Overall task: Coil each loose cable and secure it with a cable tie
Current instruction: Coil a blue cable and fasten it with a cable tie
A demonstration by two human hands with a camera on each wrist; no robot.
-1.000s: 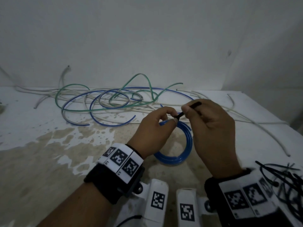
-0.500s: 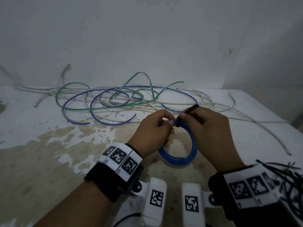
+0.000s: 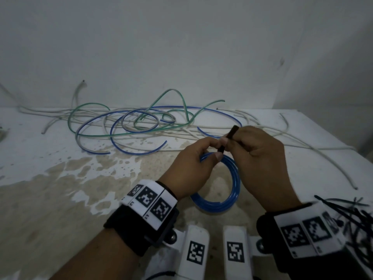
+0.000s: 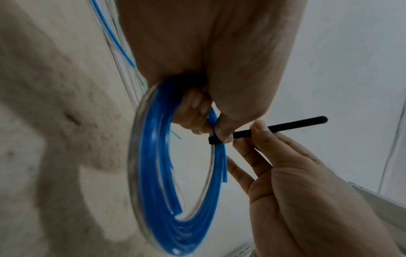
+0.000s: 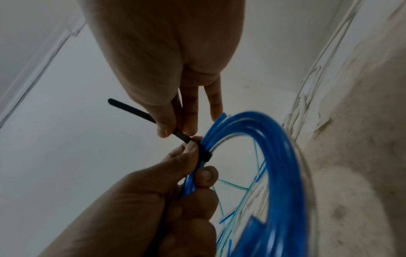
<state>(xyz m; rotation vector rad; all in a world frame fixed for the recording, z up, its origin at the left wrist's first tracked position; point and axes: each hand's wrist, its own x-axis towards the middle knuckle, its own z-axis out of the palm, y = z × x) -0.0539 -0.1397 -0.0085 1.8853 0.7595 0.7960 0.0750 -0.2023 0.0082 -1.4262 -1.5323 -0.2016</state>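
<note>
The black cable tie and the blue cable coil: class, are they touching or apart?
Touching. In the right wrist view the black cable tie wraps around the bundled strands of the blue cable coil, with no gap; the left wrist view shows the same.

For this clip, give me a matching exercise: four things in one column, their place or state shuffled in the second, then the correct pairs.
Things:
1. blue coil
2. black tie
3. spare ties
4. green cable

Place or state:
A. lying loose and uncoiled near the wall
B. piled on the table by the right wrist
C. gripped by the left hand
D. wrapped round the coil, its tail pinched by the right hand

Pairs: 1-C, 2-D, 3-B, 4-A
</note>
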